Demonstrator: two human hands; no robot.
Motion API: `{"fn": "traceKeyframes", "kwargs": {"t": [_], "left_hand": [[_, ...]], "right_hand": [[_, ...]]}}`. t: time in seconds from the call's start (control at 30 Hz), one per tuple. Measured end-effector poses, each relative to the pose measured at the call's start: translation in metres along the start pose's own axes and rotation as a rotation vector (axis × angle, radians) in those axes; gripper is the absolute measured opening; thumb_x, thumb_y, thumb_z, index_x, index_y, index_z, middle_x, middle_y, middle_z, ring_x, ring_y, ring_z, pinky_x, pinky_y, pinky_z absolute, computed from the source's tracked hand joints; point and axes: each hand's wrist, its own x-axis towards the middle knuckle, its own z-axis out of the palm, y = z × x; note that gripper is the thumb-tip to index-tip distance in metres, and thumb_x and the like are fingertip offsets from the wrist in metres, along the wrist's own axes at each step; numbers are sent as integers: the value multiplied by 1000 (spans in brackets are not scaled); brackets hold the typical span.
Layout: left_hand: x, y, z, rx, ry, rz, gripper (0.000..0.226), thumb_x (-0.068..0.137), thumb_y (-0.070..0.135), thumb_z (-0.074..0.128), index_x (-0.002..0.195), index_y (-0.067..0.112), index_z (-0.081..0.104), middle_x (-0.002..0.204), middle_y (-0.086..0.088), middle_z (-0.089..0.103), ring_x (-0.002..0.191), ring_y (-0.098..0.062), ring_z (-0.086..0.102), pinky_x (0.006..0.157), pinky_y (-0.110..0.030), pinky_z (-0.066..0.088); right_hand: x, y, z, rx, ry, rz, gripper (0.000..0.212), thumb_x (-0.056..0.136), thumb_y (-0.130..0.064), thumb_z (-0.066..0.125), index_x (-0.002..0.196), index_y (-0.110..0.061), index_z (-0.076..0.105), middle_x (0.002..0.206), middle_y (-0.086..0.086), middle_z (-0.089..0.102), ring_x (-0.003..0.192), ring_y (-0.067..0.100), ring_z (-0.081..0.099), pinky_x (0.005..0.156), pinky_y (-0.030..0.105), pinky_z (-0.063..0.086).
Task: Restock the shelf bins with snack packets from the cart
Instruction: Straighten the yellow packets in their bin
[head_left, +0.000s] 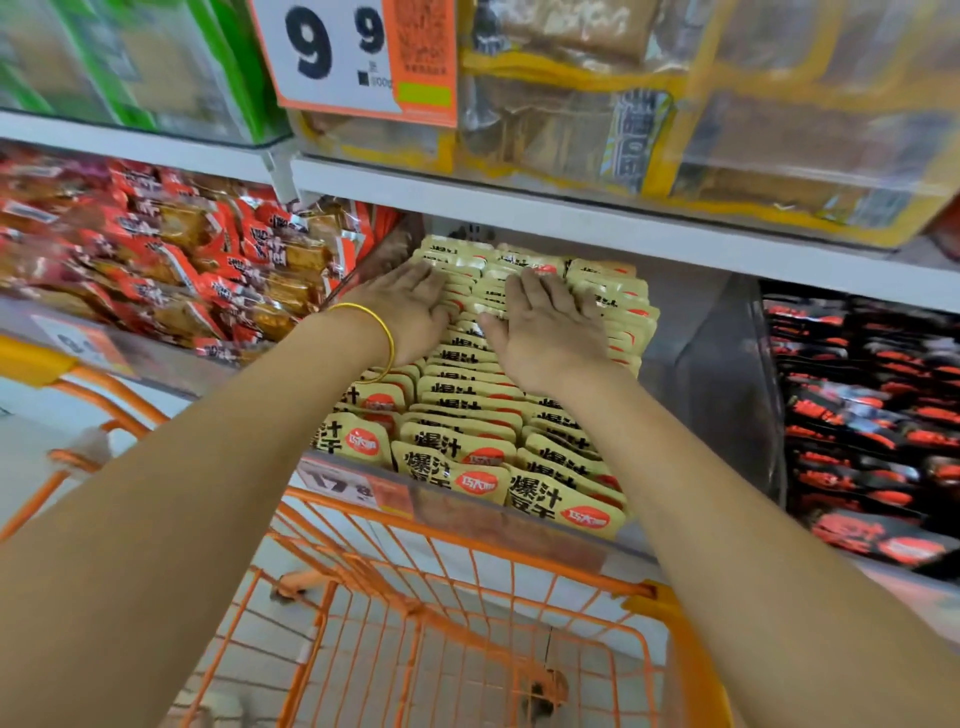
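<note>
Rows of yellow snack packets (457, 462) with black characters and red ovals fill a clear shelf bin (717, 374) at the middle of the head view. My left hand (410, 306), with a gold bangle on the wrist, lies flat on the packets at the back left of the bin. My right hand (550, 327) presses flat on the packets just to its right, fingers straight. Neither hand holds a packet. Below my arms stands the orange wire cart (467, 613), and I see no packets in its basket.
A bin of red packets (171, 270) sits to the left and a bin of black packets (872, 415) to the right. The shelf above carries yellow-trimmed clear bags (649, 119) and a price sign (353, 57). The upper shelf edge (571, 218) hangs just above my hands.
</note>
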Motion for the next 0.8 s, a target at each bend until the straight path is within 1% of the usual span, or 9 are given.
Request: {"fn": "traceKeyframes", "kwargs": {"t": [0.2,0.37,0.5,0.67,0.8], "left_hand": [[-20,1,-3,46,-8,8,54,100,36,15,150,18,6,158,-3,1,145,-17,0,118,-37,6],[-33,-1,5,64,48,4,55,98,38,15,149,15,10,157,-5,9,145,-19,6,118,-39,10],[-43,-1,18,63,71,0,57,98,38,13,149,15,5,157,-6,5,145,-19,1,118,-39,8],[-45,4,25,-50,185,-8,56,98,36,17,149,16,4,158,-5,1,145,-16,-5,118,-32,0],[-38,2,21,-122,148,16,57,99,35,16,149,16,-1,157,-4,-8,144,-14,-10,118,-30,-4]], "right_hand": [[-15,-6,-4,11,-26,-58,61,99,-49,10,152,-19,1,159,-2,-9,146,22,-13,118,45,-6],[-26,-7,-2,0,-9,-70,60,100,-48,11,152,-19,3,160,-1,-3,146,23,-8,118,46,-4],[-37,-10,3,-19,27,-76,60,99,-47,8,152,-17,4,160,0,1,146,24,-4,118,47,-2],[-36,-13,7,-16,64,-48,62,99,-48,10,152,-16,2,160,2,0,146,26,-4,118,47,-2],[-32,-12,5,3,86,-24,66,98,-52,14,152,-15,4,160,6,-2,146,26,-6,118,47,-1]]}}
